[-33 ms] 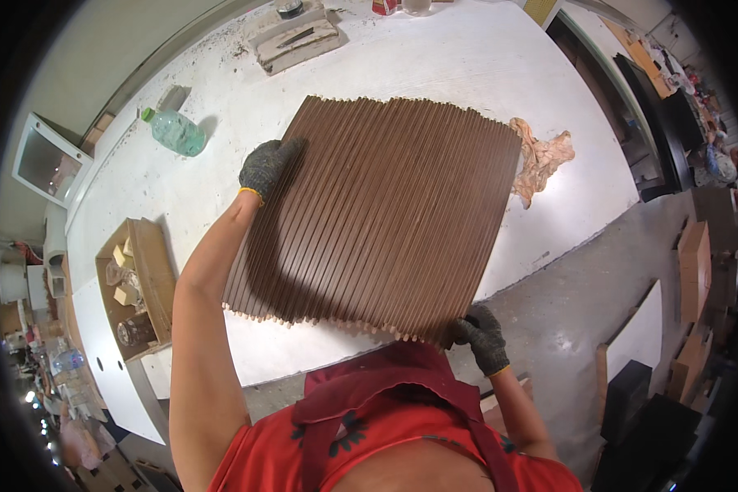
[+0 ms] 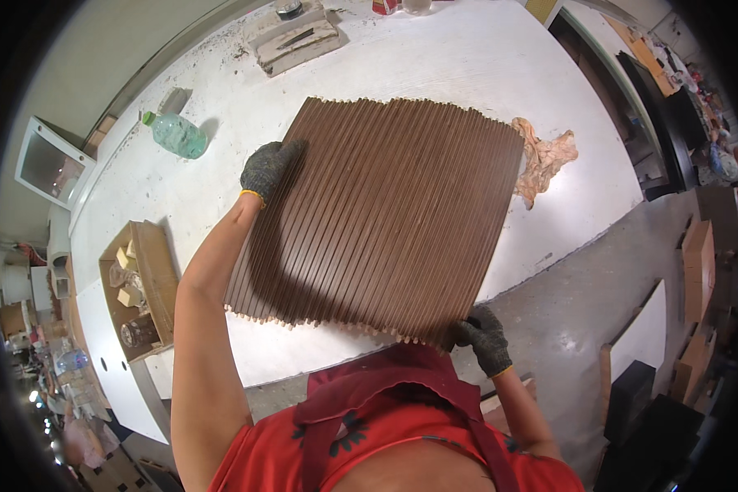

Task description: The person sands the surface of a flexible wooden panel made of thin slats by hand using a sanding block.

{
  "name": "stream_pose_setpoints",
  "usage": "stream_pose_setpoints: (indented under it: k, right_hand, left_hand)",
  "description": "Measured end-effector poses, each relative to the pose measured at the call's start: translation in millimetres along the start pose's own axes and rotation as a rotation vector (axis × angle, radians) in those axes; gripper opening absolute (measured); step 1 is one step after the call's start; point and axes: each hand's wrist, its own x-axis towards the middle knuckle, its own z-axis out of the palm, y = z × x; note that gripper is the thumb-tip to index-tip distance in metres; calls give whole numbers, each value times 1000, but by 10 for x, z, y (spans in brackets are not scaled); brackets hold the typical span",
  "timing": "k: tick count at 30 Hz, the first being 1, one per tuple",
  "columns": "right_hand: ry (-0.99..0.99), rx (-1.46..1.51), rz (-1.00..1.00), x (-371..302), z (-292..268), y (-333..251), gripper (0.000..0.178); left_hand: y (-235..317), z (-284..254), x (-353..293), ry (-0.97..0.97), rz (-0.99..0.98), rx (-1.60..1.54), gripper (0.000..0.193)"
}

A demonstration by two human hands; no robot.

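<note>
A large brown slatted wood panel (image 2: 385, 217), made of many narrow parallel strips, lies over the white table. Its near and far edges are uneven, with pale strip ends showing. My left hand (image 2: 268, 170), in a dark grey knit glove with a yellow cuff, grips the panel's left edge toward the far corner; the fingers underneath are hidden. At the near right corner, my right hand (image 2: 485, 339), gloved the same way, holds the panel's edge, which overhangs the table there. Beyond the right edge lies a crumpled peach-coloured cloth (image 2: 543, 160), partly covered by the panel.
On the white table (image 2: 435, 49) a greenish plastic bottle (image 2: 176, 135) lies at the left. A cardboard box (image 2: 157, 279) with pale blocks and a jar stands nearer. At the back is a stained tray (image 2: 299, 49) with a dark tool. Boards and boxes (image 2: 697, 271) line the floor at right.
</note>
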Motion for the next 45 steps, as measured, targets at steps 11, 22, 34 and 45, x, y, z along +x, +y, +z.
stream_pose_setpoints:
  k: [11, 22, 34, 45]
  right_hand:
    - [-72, -64, 218, 254, -25, -114, 32]
    - [-202, 255, 294, 531, 854, -71, 37]
    - [-528, -77, -201, 1021, 247, 6, 29]
    - [599, -1163, -768, 2458, -2306, -806, 39]
  left_hand:
    - [217, -176, 217, -27, 333, 380, 37]
    - [922, -91, 1578, -107, 230, 265, 58]
    - [433, -105, 1119, 370, 579, 368, 20]
    - [-197, 714, -2410, 718, -155, -805, 45]
